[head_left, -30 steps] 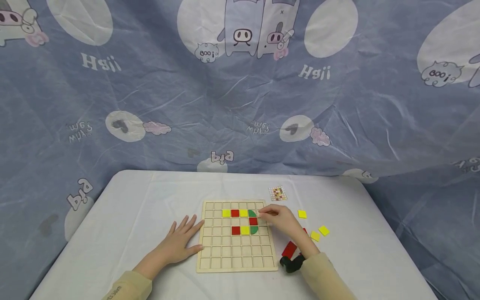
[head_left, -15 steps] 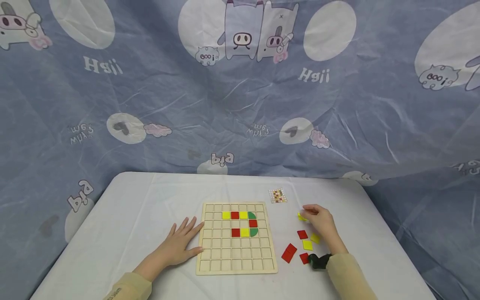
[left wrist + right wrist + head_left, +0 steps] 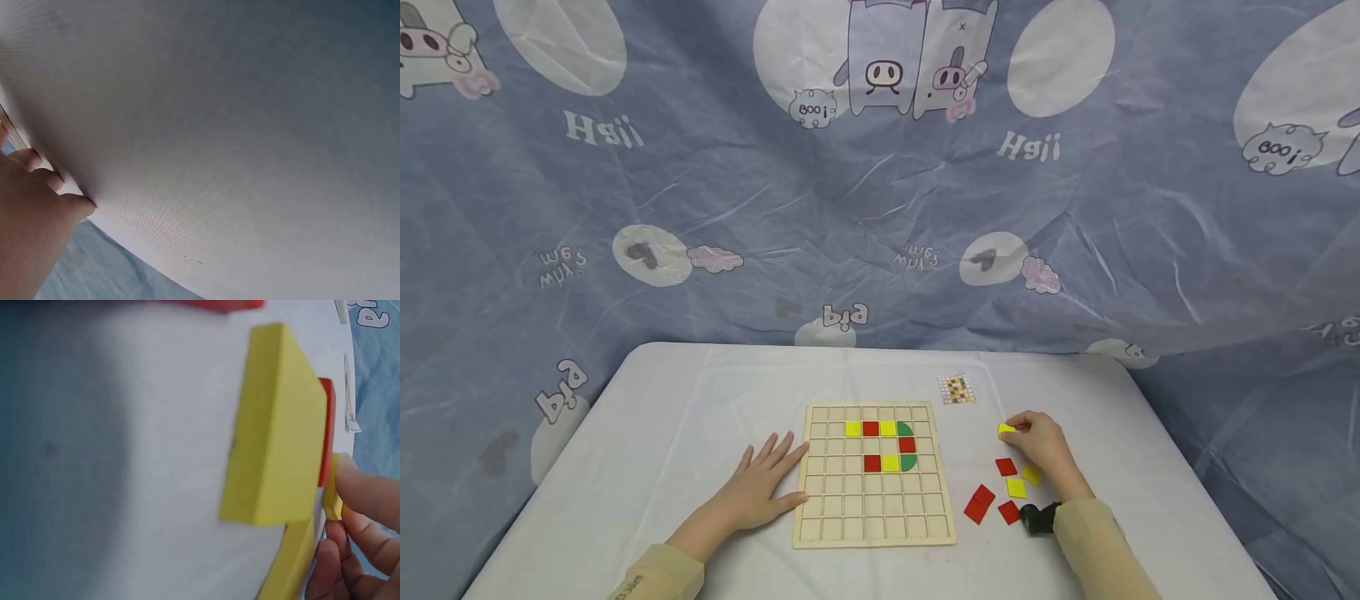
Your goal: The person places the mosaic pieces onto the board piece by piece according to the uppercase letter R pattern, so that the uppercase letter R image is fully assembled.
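Observation:
A wooden grid board point(image 3: 850, 508) lies on the table, with red, yellow and green tiles set in some of its squares. My left hand point(image 3: 756, 487) rests flat beside it, fingers spread, thumb and fingertips at its left edge; the left wrist view shows the same hand point(image 3: 37, 206). Right of the board, my right hand point(image 3: 1041, 442) pinches a yellow square tile point(image 3: 1005, 429) between thumb and fingers. In the right wrist view this yellow tile point(image 3: 332, 487) stands tilted in the fingers.
Near my right forearm lie red tiles point(image 3: 979, 504), a yellow tile point(image 3: 1016, 487) and several more loose tiles. A small printed pattern card point(image 3: 957, 389) is behind the board's right corner. A dark object point(image 3: 1037, 519) sits at my right wrist. Patterned cloth point(image 3: 880, 208) hangs behind the table.
My right hand has moved from the board's upper right to the yellow tile on the right and now pinches it, tilting it up. My left hand has stayed in place.

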`<state>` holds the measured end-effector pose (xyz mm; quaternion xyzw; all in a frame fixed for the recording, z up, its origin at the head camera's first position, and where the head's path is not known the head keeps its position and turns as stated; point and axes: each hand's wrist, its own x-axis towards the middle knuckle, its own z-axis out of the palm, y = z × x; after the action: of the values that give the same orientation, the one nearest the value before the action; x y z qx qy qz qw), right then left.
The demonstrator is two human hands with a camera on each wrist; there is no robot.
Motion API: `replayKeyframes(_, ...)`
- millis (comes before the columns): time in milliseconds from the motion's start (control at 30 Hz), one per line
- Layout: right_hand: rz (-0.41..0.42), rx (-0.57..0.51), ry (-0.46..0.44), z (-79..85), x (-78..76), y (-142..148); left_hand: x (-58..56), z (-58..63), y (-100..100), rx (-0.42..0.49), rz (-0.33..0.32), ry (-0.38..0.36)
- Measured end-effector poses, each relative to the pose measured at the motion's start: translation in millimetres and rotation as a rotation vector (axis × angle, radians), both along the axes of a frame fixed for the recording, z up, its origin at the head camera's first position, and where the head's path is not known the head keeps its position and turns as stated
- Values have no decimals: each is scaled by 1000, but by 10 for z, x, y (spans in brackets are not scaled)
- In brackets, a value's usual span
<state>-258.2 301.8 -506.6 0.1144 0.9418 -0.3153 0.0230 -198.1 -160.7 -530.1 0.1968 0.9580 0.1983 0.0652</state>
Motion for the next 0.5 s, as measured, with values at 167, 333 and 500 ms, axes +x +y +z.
replayKeyframes(167, 4, -8, -25, 43, 18, -3, -2, 7, -2, 6, -4, -2)
replayKeyframes(333, 3, -58, 12, 67, 61, -47, 1, -2, -3, 6, -12, -3)
replayKeyframes(500, 10, -214, 32, 144, 89, -272, 4, 4, -8, 10, -11, 5)
